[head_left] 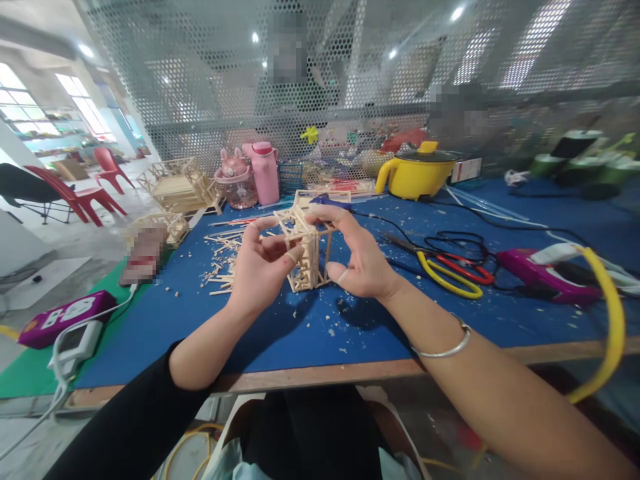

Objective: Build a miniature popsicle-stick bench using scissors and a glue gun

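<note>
Pinched between thumb and fingers, the bare left hand (261, 267) has its grip on the left side of a small, boxy frame of pale wooden sticks (314, 260). The bare right hand (364, 259) arches around the other side, its fingers at the top corner and its thumb low beside the right edge; I cannot tell whether that thumb presses on the wood. So the frame sits directly between the two hands, neither clearly nearer, its long axis roughly upright and its foot close to the surface, though contact there is hard to judge.

That surface (190, 337) is blue, wood-edged and flecked with scraps. Loose pale wooden sticks (224, 281) lie just left of the frame, beyond the left hand. Scissors with yellow and red handles (453, 275) lie to the right, near tangled black cable (457, 243). Farther back stand a lidded yellow electric pot (417, 177) and a pink plastic bottle (266, 175), with a larger pale stick model (180, 187) to the left. Behind them rises a perforated grey metal screen (200, 100); red plastic chairs (83, 195) stand on the floor beyond, towards bright windows (80, 97).
</note>
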Available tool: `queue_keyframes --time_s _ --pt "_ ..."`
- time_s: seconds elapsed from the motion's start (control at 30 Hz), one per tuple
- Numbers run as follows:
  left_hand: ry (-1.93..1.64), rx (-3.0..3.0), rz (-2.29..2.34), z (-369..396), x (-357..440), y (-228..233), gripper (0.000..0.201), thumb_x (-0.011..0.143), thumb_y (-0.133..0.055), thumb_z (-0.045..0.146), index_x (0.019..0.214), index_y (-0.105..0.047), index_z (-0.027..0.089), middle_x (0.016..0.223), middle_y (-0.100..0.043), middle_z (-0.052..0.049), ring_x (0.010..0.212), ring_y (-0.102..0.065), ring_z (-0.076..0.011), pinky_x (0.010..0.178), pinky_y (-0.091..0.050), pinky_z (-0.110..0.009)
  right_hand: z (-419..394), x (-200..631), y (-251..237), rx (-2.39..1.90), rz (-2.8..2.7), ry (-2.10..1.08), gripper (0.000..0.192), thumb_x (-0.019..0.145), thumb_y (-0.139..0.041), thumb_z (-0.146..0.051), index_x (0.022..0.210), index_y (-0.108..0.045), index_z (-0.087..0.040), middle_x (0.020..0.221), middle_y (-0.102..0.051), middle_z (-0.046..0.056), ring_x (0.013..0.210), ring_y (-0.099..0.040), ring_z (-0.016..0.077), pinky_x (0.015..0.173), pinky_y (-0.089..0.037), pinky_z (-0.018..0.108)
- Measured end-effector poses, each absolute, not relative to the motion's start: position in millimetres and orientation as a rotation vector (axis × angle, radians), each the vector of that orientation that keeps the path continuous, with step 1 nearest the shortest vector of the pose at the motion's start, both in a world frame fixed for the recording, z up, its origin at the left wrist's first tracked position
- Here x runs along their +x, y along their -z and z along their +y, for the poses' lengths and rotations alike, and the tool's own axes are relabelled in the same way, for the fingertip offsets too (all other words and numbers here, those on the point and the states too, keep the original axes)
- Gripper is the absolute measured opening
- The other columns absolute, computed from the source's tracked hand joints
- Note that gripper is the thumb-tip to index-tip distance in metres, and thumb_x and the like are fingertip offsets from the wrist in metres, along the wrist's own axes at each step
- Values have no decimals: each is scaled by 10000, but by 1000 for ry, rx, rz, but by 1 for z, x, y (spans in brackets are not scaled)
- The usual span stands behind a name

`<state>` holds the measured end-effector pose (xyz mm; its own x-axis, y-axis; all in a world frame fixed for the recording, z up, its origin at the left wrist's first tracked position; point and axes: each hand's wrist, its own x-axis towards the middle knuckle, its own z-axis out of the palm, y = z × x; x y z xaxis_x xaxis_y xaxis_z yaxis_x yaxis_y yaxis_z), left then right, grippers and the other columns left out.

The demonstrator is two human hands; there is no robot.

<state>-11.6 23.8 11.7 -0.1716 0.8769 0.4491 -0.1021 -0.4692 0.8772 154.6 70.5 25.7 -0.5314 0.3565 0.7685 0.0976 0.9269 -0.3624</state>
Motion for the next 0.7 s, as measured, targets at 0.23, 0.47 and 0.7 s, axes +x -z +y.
queue_keyframes --time_s 0.23,0.47,0.7 --pt "-1748 1355 999 26 -11 -11 603 666 -731 177 1180 -415 197 730 -682 7 861 -695 -212 791 -556 -335 69 155 -27 -319 -2138 -390 739 544 -466 -66 1268 -441 -215 1266 -508 64 1210 -454 260 1059 -330 444" --pt "-1768 1355 1018 27 -12 -11 642 656 -748 178 1221 -442 189 681 -666 19 891 -690 -237 819 -560 -368 70 153 -25 -333 -2143 -329 735 554 -469 -48 1267 -439 -221 1271 -521 58 1197 -471 251 1054 -343 432" --pt "-1743 1381 976 26 -14 -11 752 654 -758 198 1317 -402 205 695 -664 12 891 -687 -227 812 -560 -347 71 154 -25 -357 -2144 -308 716 569 -480 -55 1264 -447 -222 1262 -525 56 1195 -471 256 1049 -346 438"
